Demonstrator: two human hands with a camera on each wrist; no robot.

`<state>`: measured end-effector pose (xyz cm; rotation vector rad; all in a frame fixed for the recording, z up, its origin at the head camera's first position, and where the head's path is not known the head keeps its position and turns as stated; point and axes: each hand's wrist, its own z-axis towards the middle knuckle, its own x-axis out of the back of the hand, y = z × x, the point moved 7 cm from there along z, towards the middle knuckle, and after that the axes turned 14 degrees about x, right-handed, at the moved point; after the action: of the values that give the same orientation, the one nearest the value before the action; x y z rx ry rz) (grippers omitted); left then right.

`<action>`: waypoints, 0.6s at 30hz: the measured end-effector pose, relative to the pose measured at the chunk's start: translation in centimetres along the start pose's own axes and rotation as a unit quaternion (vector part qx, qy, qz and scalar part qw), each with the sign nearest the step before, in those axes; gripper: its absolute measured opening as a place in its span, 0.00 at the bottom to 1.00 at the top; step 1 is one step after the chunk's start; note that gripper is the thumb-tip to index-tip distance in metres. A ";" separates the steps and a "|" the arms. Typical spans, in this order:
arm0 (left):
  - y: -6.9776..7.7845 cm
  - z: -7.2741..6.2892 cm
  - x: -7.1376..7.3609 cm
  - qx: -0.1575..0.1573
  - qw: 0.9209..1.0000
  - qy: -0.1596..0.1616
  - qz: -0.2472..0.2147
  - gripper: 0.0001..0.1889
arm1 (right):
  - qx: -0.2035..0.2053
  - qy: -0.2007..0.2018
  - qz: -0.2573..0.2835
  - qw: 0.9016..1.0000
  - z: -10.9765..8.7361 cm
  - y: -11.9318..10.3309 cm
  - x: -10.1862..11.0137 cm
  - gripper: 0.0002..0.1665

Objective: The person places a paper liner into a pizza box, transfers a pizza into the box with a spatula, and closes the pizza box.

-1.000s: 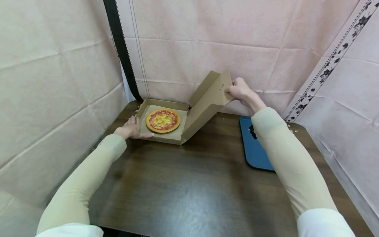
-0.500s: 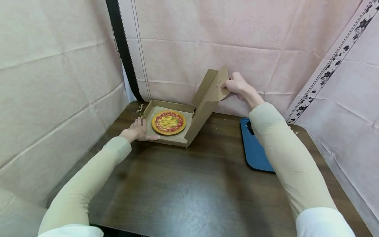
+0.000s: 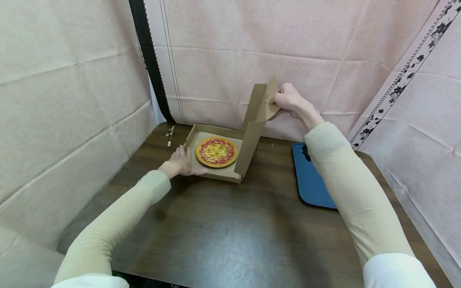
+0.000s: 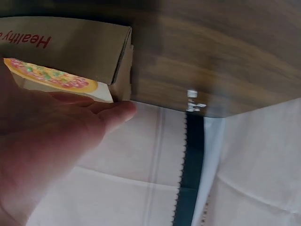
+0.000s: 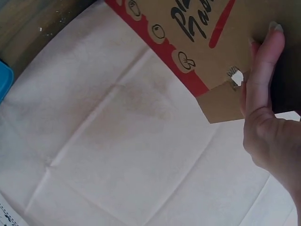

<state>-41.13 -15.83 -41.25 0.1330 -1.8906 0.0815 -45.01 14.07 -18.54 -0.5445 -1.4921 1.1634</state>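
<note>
An open cardboard pizza box [image 3: 220,177] lies on the dark wood table, with a small round pizza [image 3: 217,152] on the liner inside. My left hand [image 3: 181,162] spreads against its left wall, thumb laid along the front edge. Red lettering shows on the box front [image 4: 70,44] in the left wrist view. At the far right, my right hand [image 3: 291,101] pinches the end flap of the lid [image 3: 249,146], which stands raised on the box's right side. Printed outer lid [image 5: 188,33] and the gripping fingers [image 5: 264,70] appear in the right wrist view.
A blue tray [image 3: 315,188] with a black item [image 3: 306,153] on it lies on the right, partly hidden by the right sleeve. Small pale scraps [image 3: 170,134] lie at the table's back left corner. Pale cloth [image 3: 216,60] hangs behind and at both sides.
The box with the pizza has slid to the right, my left hand moving along against its left wall. The lid stands steeper, and my right hand has shifted slightly left, keeping its grip.
</note>
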 end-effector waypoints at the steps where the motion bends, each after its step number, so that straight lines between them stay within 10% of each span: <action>1: 0.4 -0.1 0.0 0.000 1.000 0.000 0.004 0.63 | 0.000 0.000 -0.006 1.000 -0.1 -0.1 0.1 0.21; 18: 5.2 -2.4 -0.7 0.002 1.000 0.015 0.023 0.62 | 0.008 -0.036 -0.030 0.999 -1.7 -0.7 0.4 0.23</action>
<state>-39.30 -10.38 -41.10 0.0912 -1.8643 0.1185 -43.38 14.73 -17.87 -0.4488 -1.5495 1.1580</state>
